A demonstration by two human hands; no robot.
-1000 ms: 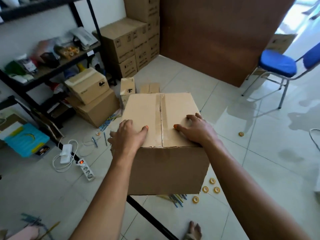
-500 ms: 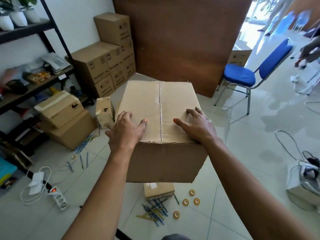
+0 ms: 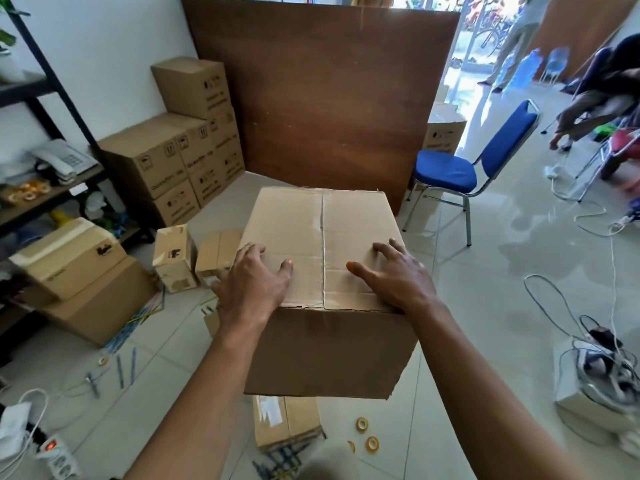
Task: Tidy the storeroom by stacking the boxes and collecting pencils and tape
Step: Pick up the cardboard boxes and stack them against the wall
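Between my arms, the large box [image 3: 322,244] sits lifted above the floor, my left hand [image 3: 254,282] and right hand [image 3: 394,275] spread flat on its top; the stacked boxes [image 3: 180,147] lie ahead-left, nearer my left hand.

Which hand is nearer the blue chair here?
The right hand. It rests on the right half of the large box's top, on the side towards the blue chair. The left hand rests at the box's left edge, farther away.
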